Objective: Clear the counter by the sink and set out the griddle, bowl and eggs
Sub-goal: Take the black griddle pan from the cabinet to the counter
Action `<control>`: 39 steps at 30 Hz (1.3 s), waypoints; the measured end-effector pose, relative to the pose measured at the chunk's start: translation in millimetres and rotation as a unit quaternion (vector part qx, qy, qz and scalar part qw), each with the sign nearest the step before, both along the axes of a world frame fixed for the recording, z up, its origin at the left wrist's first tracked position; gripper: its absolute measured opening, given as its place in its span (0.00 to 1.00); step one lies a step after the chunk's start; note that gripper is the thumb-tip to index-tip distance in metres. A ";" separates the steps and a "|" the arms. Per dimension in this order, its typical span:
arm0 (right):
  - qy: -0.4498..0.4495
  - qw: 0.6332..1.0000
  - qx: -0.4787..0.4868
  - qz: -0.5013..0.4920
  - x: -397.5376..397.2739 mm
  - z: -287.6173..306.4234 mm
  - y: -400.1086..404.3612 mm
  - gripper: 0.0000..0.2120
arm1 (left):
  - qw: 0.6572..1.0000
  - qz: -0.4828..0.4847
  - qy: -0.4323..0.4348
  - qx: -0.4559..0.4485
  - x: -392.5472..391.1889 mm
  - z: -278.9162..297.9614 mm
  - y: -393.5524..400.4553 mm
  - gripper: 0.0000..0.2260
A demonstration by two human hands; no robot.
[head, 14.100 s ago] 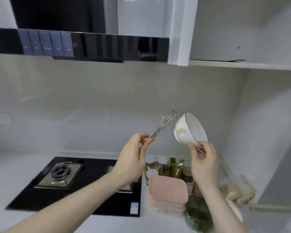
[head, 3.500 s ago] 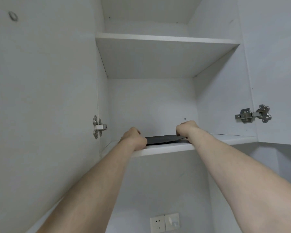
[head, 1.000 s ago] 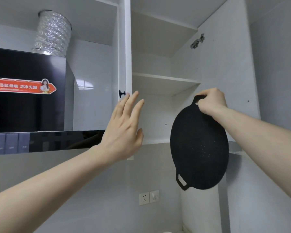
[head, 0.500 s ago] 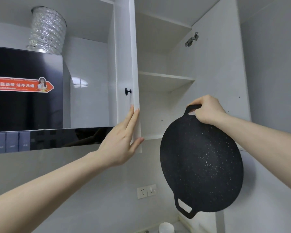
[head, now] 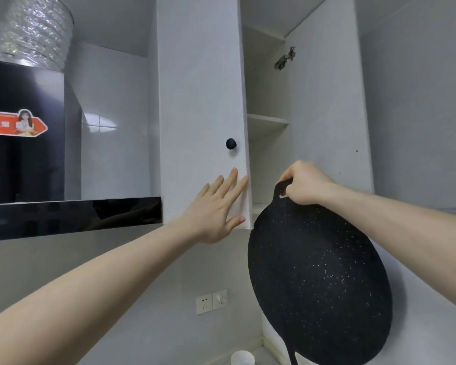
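Up high, the left hand (head: pixel 213 209) is pressing flat, fingers spread, on the white cupboard door (head: pixel 200 109). Beside it, the right hand (head: pixel 304 185) is gripping the top handle of the black griddle (head: pixel 319 285), which is hanging in the air under the open cupboard.

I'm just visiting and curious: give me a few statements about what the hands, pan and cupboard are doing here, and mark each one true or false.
1. The right hand grips the griddle by its handle. True.
2. The left hand holds the door knob. False: its straight fingers press the cupboard door below the knob.
3. The griddle lies flat on a shelf. False: it hangs from the right hand.
4. A wall socket sits below the cupboard. True.
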State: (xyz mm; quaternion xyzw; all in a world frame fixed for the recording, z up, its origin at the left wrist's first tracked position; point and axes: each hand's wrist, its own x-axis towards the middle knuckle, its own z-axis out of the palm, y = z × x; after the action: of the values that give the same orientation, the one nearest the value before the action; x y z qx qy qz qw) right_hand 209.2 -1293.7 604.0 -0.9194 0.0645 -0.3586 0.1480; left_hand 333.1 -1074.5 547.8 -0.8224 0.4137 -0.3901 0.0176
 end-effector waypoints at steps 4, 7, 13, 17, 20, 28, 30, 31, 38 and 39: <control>0.038 0.998 -0.048 -0.024 3.5 -3.2 -6.0 0.11 | 0.996 0.064 0.048 0.040 25.4 -1.4 -16.4 0.36; 0.058 0.995 -0.066 -0.039 6.7 -4.9 -10.4 0.12 | 0.988 0.116 0.087 0.053 49.2 -6.8 -17.8 0.36; 0.068 0.994 -0.085 -0.031 22.1 -4.7 -20.9 0.10 | 0.973 0.201 0.099 0.057 100.1 -18.9 -4.8 0.37; 0.066 0.993 -0.090 -0.028 35.0 -3.6 -23.4 0.07 | 0.972 0.214 0.073 0.063 114.2 -23.1 -0.8 0.39; 0.068 0.993 -0.090 -0.022 46.8 -3.4 -21.8 0.05 | 0.967 0.230 0.083 0.069 116.3 -19.5 -5.6 0.42; 0.057 0.994 -0.093 0.008 73.8 -1.4 -11.1 0.06 | 0.950 0.291 0.075 0.084 125.7 -18.3 -20.0 0.41; 0.053 0.994 -0.095 0.016 78.5 -1.9 -10.2 0.06 | 0.946 0.305 0.065 0.089 128.1 -17.6 -21.9 0.41; 0.050 0.994 -0.094 0.020 80.7 -2.4 -10.5 0.06 | 0.944 0.311 0.058 0.092 130.0 -17.6 -22.6 0.40; 0.042 0.995 -0.082 0.048 91.6 -4.5 -13.2 0.06 | 0.939 0.324 0.055 0.102 132.5 -14.1 -27.2 0.39; 0.041 0.994 -0.084 0.049 91.8 -4.4 -13.2 0.06 | 0.942 0.315 0.059 0.102 129.4 -11.0 -27.9 0.38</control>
State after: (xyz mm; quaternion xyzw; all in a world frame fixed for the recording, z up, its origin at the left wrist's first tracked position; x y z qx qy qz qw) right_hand 301.1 -1306.9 599.6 -0.9447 -0.0051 -0.3167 0.0848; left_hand 462.5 -1102.5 536.9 -0.9261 0.1712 -0.2709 0.1989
